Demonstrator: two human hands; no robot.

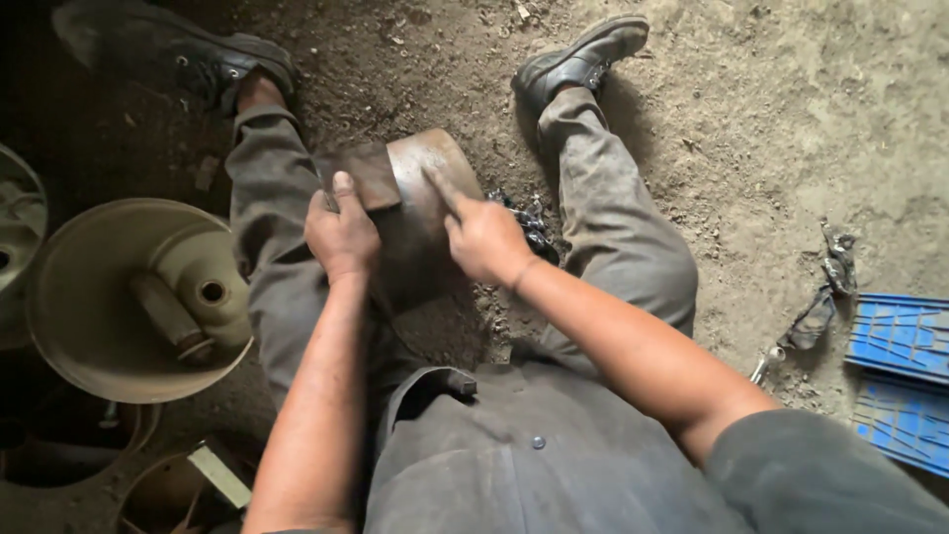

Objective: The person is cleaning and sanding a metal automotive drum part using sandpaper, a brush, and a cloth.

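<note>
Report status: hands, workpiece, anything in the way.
Left hand presses brown sheet on metal drum. Right hand fingers on drum. Scrap beside it.

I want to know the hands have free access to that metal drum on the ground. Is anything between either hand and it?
Partly. The left hand presses a dark abrasive sheet against the metal drum, so that sheet lies between them. The right hand rests its fingers directly on the drum; nothing visible intervenes.

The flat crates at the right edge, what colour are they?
Blue; the flat crates show in the head view, lying on the dirt floor.
</note>
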